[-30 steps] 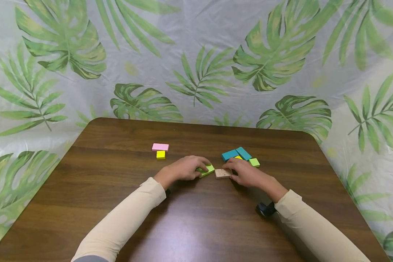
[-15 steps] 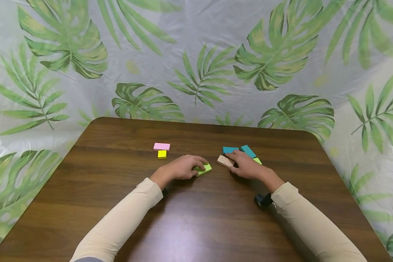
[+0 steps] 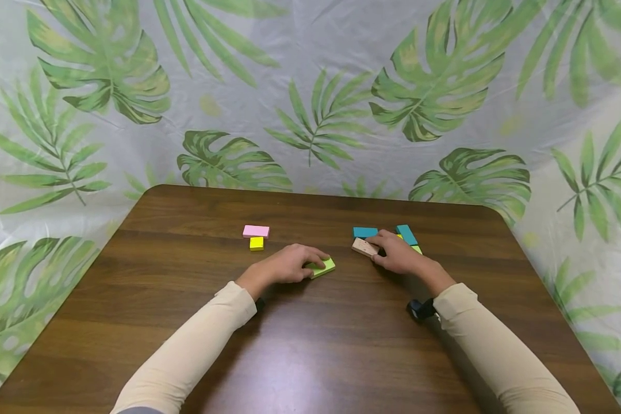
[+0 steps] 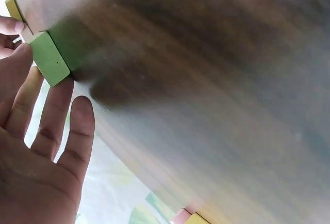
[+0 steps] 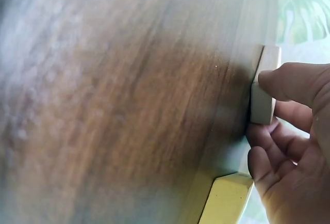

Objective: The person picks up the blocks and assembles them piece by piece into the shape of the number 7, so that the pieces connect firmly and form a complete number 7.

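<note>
My left hand (image 3: pixel 291 263) pinches a flat lime-green block (image 3: pixel 323 267) between thumb and fingers, low over the table. In the left wrist view the green block (image 4: pixel 50 59) shows its end face between thumb and fingers. To the right, my right hand (image 3: pixel 398 253) grips a bare wooden block (image 3: pixel 364 247), thumb on the near side, beside a teal block (image 3: pixel 365 232). The right wrist view has the wooden block (image 5: pixel 263 102) between thumb and fingers. A second teal block (image 3: pixel 406 234), a yellow block (image 3: pixel 399 236) and a lime block (image 3: pixel 417 249) lie behind that hand, partly hidden.
A pink block (image 3: pixel 256 231) and a small yellow block (image 3: pixel 256 244) lie close together at the left. All rest on a brown wooden table (image 3: pixel 202 322). A leaf-patterned cloth (image 3: pixel 331 184) hangs behind its far edge.
My right hand has carried the wooden block away from the lime-green one, farther back and right. The right-hand teal block and lime block have shifted right. My left hand has barely moved.
</note>
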A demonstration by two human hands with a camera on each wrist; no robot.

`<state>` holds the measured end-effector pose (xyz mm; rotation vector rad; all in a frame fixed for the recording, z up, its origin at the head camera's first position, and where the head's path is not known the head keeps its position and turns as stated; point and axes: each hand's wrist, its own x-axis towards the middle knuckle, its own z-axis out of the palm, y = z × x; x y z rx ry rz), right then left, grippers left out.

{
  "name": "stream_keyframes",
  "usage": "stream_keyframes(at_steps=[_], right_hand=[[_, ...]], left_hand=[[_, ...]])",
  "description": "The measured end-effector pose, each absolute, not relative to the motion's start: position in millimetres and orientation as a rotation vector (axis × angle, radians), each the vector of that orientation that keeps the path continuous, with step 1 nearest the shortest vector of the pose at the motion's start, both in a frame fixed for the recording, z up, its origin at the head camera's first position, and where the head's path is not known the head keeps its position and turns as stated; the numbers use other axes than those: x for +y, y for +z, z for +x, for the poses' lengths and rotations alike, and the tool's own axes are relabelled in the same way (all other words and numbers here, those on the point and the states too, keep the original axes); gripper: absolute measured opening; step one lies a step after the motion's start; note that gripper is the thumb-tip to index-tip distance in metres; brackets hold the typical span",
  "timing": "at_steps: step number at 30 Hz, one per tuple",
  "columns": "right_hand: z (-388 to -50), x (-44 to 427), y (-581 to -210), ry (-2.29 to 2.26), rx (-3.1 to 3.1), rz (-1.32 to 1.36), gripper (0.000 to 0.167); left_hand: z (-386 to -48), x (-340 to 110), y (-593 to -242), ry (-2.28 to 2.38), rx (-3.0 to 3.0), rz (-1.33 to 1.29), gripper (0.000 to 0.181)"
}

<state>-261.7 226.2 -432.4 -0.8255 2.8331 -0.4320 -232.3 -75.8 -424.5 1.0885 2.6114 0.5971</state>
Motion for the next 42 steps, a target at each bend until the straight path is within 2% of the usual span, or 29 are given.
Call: stream_keyframes(at_steps=[12, 25, 42], right_hand=[[-266.1, 231.4, -434.3, -0.453, 2.856, -0.808, 0.050], [-250.7, 219.1, -433.2, -0.383, 2.959, -0.862, 0.036], [-256.1, 223.4, -432.8, -0.475, 2.904, -0.834, 0.038]], left_hand=[[-231.5, -73.6, -425.0, 0.616, 2.591, 1.068, 0.031], [-231.2, -74.3, -426.7, 0.632, 2.596, 1.062, 0.029], [-234.7, -77.3, -426.7, 0.625, 2.580, 1.081, 0.031]])
